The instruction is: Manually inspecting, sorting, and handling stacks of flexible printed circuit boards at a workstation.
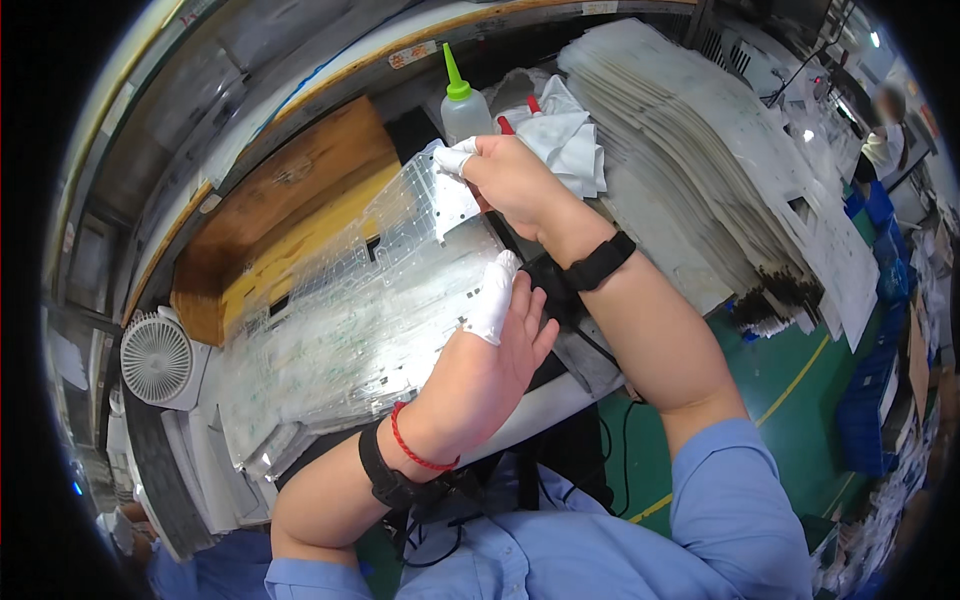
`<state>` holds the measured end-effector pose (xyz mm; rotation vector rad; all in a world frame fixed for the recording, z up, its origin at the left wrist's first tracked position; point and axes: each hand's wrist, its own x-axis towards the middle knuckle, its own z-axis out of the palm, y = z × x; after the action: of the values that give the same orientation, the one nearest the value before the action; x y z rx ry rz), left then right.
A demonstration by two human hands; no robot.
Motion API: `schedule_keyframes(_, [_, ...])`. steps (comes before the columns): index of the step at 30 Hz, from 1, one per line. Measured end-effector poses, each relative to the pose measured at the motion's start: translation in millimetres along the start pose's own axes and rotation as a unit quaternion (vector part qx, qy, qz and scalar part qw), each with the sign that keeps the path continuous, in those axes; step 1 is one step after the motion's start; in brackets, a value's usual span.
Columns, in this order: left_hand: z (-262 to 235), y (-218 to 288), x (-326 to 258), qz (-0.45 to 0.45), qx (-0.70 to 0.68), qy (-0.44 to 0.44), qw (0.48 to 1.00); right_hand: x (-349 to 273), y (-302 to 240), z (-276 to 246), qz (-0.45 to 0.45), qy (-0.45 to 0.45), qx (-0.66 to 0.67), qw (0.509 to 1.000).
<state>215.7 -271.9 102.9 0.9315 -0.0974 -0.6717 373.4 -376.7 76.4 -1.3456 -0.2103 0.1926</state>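
Single head-worn fisheye view, looking steeply down and forward, close above the grey workbench (560, 395); edges curve toward the rim.

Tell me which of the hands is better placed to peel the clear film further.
Probably the right hand: its covered fingertips already pinch the far corner of the clear plastic sheet. The left hand lies flat against the near edge, steadying it.

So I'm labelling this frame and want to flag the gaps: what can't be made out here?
- Head view: right hand covers its grip on the clear sheet.
- Left hand hides the sheet's near edge.
- Squeeze bottle: base behind the sheet.
- Stacked sheets: markings too small.
- Fan warped near the rim.
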Motion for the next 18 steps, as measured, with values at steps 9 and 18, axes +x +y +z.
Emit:
schedule_keyframes(9, [-3.8,3.3,5.9,-0.013,-0.006,0.010,1.000,-2.3,-0.6,-1.7,0.047,-0.012,0.078,0.996])
schedule_keyframes(18, [-65.3,108.5,-115.6,0.055,0.155,-0.050,0.985,-0.8,-0.5,1.4,0.039,0.010,-0.035,0.999])
